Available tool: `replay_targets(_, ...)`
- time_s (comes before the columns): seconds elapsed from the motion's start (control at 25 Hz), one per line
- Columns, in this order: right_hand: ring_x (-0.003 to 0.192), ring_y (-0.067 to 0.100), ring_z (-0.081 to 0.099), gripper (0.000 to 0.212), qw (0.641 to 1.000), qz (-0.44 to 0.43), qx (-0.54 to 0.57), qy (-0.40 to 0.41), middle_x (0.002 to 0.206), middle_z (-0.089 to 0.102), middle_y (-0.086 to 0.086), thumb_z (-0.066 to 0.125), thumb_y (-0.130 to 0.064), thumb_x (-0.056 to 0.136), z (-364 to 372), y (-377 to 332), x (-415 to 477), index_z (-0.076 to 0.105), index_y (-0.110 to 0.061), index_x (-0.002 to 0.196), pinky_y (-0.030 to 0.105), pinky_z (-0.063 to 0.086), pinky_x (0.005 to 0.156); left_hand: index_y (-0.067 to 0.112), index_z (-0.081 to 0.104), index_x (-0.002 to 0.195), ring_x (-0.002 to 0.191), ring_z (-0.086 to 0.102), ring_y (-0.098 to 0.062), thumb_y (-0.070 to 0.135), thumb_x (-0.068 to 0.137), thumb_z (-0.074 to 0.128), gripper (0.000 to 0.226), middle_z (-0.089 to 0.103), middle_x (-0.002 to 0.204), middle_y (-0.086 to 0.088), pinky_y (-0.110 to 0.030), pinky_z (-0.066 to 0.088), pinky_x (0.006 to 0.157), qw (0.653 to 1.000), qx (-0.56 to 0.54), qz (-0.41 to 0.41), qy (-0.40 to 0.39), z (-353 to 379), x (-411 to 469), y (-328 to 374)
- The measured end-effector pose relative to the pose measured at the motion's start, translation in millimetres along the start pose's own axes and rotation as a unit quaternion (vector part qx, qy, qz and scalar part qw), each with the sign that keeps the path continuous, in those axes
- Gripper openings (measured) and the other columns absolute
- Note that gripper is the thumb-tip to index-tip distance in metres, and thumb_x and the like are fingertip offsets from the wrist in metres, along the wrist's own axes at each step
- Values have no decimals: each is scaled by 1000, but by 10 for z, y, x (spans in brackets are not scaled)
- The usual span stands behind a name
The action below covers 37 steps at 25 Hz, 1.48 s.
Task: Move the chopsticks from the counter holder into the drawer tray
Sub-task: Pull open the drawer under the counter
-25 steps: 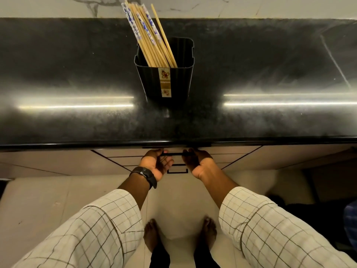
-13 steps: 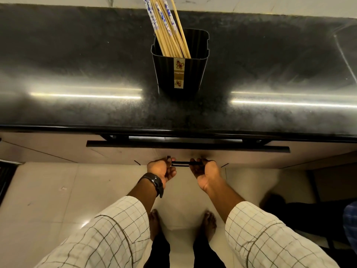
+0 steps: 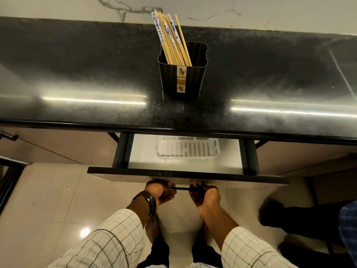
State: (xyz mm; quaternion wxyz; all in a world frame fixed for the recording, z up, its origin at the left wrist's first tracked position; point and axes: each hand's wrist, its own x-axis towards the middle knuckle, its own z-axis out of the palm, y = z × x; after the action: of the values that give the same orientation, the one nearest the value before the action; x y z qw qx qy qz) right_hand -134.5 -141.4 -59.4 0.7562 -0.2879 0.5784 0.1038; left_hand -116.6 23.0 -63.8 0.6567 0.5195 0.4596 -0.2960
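Several wooden chopsticks [image 3: 171,38], some with blue-patterned tops, lean left inside a black ribbed holder [image 3: 182,74] on the black counter [image 3: 77,74]. Below the counter edge a drawer [image 3: 185,175] stands partly pulled out. A clear slotted tray [image 3: 188,148] lies on its pale floor, its far part hidden under the counter. My left hand [image 3: 160,191], a watch on its wrist, and my right hand [image 3: 204,194] both grip the thin black drawer handle [image 3: 182,188], palms up.
A marble wall [image 3: 251,12] runs behind the counter. Closed cabinet fronts flank the drawer on both sides. Another person's dark leg and blue sleeve [image 3: 347,223] show at the lower right. My bare feet stand on the glossy tiled floor [image 3: 48,209].
The drawer has slid out towards me, from closed to well open, and the clear tray inside has come into sight. Both hands stayed on the handle and moved back with it.
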Motion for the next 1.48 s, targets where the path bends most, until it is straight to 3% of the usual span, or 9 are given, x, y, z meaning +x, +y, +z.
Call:
replay_targets(0.12,107,40,69,13,1000,10,0,2,106,72,20,57,-13,102,-47,-6,-29,64,-4,108,51,54,101,3,67,97,81,73,-30,7,101,51,17,75,93,-16,-40,62,66,1000,9,-1,19,39,0,-35)
replay_targets(0.24,112,41,69,22,1000,18,-16,7,116,71,22,58,-13,102,-96,11,-8,62,-2,121,50,56,99,1,67,101,75,72,-28,10,102,50,19,75,91,-15,-36,61,57,999,17,-8,28,54,5,-77)
replay_targets(0.44,115,40,67,21,999,47,-15,15,123,69,21,59,-22,103,-104,1,-27,63,-4,113,50,54,102,0,64,101,75,70,-29,7,101,50,16,72,90,-18,-42,59,70,998,46,-22,22,29,-72,-83)
replay_targets(0.64,119,37,64,41,997,77,-27,13,130,66,19,61,-32,101,-42,-59,-71,61,-5,131,46,55,97,-1,65,105,76,69,-29,10,100,50,19,71,91,-17,-38,58,63,995,86,-43,2,-47,-154,-55)
replay_targets(0.96,87,28,63,40,997,64,-30,24,121,67,13,61,-31,100,89,-81,-135,63,-6,131,40,56,94,1,66,108,89,70,-30,10,98,50,21,70,105,-19,-40,57,72,994,101,-29,-27,-101,-267,110)
replay_targets(1.08,95,31,65,36,998,56,-35,25,115,68,15,58,-26,102,28,-43,-153,63,-4,129,41,58,89,4,67,100,84,69,-28,12,99,49,19,70,97,-16,-40,56,72,994,101,-30,-31,-129,-292,100)
replay_targets(1.28,101,32,67,38,998,55,-26,35,124,69,16,66,-30,97,-67,27,-195,64,-3,124,43,59,94,4,65,96,91,69,-32,9,99,52,14,69,97,-18,-46,57,84,995,85,-42,-17,-162,-304,-53)
replay_targets(1.48,112,35,69,42,997,59,-39,36,123,70,17,70,-32,94,-154,71,-250,63,-2,123,43,60,88,1,63,97,81,66,-32,8,99,54,12,67,93,-19,-45,56,74,996,72,-49,-17,-165,-333,-156)
